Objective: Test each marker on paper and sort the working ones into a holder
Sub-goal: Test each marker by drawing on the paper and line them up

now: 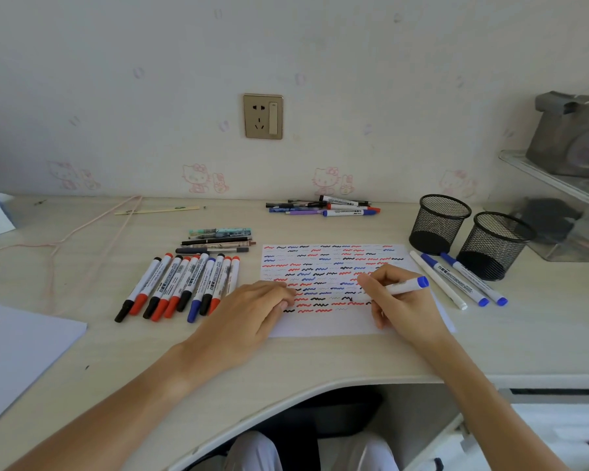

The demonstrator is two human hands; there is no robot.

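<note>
the right hand [397, 297] grips a white marker with a blue end cap [409, 285], fingers curled round the barrel, its writing end down on the sheet of paper [320, 321] among rows of short red, blue and black squiggles. the tip itself is hidden behind the fingers. the left hand [252, 307] lies flat on the paper's left edge, fingers relaxed and straight, pressing the sheet to the bench [286, 362]. left of the paper a row of capped markers [181, 287] lies side by side, with red, black and blue caps toward the person. just behind that row sits a small stack of pens [218, 241]. farther back, near the wall, another cluster of pens and markers [323, 207] lies in a loose heap. right of the paper three slim markers [456, 282] lie parallel, two with blue ends and one all white. just beyond them stand two black mesh holders [466, 236], upright and side by side; what they hold cannot be told. a wall socket [263, 116] is set above the bench, and a pale cord [82, 232] trails across the left side.
</note>
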